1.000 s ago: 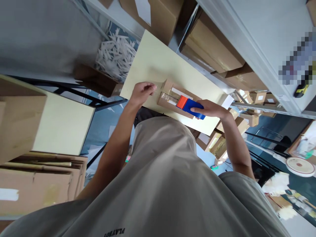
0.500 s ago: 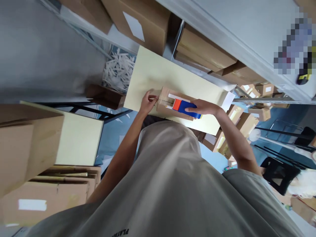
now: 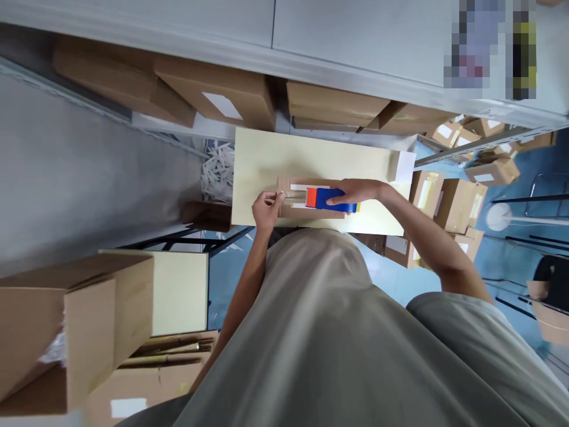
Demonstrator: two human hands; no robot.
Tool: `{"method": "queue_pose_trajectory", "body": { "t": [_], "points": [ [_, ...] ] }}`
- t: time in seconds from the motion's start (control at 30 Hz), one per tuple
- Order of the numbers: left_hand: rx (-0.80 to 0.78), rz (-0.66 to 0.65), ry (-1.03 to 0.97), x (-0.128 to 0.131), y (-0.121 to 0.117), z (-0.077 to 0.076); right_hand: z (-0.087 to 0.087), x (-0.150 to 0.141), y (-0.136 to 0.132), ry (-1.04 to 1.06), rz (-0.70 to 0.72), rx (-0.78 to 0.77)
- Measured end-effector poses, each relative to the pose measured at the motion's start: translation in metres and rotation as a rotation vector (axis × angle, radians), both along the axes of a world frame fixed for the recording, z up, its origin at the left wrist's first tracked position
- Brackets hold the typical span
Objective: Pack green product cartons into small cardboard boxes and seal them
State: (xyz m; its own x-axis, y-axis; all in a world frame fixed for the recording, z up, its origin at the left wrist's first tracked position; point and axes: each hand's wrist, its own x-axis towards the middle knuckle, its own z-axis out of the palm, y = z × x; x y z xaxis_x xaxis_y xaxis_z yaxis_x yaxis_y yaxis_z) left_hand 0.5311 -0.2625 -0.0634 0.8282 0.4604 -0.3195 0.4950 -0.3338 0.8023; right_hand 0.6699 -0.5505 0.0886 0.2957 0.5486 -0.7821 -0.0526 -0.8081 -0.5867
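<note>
A small brown cardboard box (image 3: 311, 214) lies on the cream tabletop (image 3: 258, 154), with white labels on its upper face. My right hand (image 3: 353, 193) is wrapped round a blue tape dispenser (image 3: 331, 200) with an orange-red front, held on top of the box. A shiny strip of tape (image 3: 294, 201) runs from the dispenser's front toward the box's left end. There my left hand (image 3: 265, 210) has thumb and index finger closed together at the box edge. Whatever lies between those fingertips is too small to make out.
Large cardboard boxes (image 3: 338, 101) fill the shelf behind the table. A white block (image 3: 402, 167) stands at the table's right end. White paper scraps (image 3: 217, 172) lie at the left. An open carton (image 3: 89, 332) is at lower left; stacked boxes (image 3: 457, 204) stand right.
The view has turned, so the table looks more level. My left thumb and index finger have come together at the box's left end. The dispenser stays on the box in my right hand.
</note>
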Motion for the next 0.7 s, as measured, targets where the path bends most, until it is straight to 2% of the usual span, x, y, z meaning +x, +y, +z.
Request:
{"method": "queue_pose_trajectory", "body": {
  "t": [0.1, 0.2, 0.3, 0.4, 0.5, 0.63, 0.7],
  "points": [
    [0.017, -0.003, -0.005, 0.001, 0.0, 0.0, 0.019, 0.008, -0.047, 0.151, 0.018, -0.119],
    [0.007, -0.002, -0.014, 0.002, 0.0, 0.001, 0.035, 0.014, -0.106, 0.136, 0.022, -0.273],
    [0.007, -0.011, -0.021, 0.003, 0.0, 0.0, 0.036, 0.013, -0.141, 0.094, 0.011, -0.4],
    [0.019, -0.016, -0.023, 0.004, 0.0, -0.001, 0.016, 0.006, -0.141, 0.075, 0.007, -0.473],
    [0.031, -0.017, -0.018, 0.005, 0.0, -0.003, -0.015, -0.007, -0.119, -0.004, 0.012, -0.517],
    [0.03, -0.025, -0.037, 0.004, 0.001, -0.005, -0.058, -0.033, -0.087, -0.298, 0.038, -0.575],
    [0.037, -0.025, -0.041, 0.003, 0.002, -0.005, -0.08, -0.049, -0.076, -0.479, -0.027, -0.578]
  ]
}}
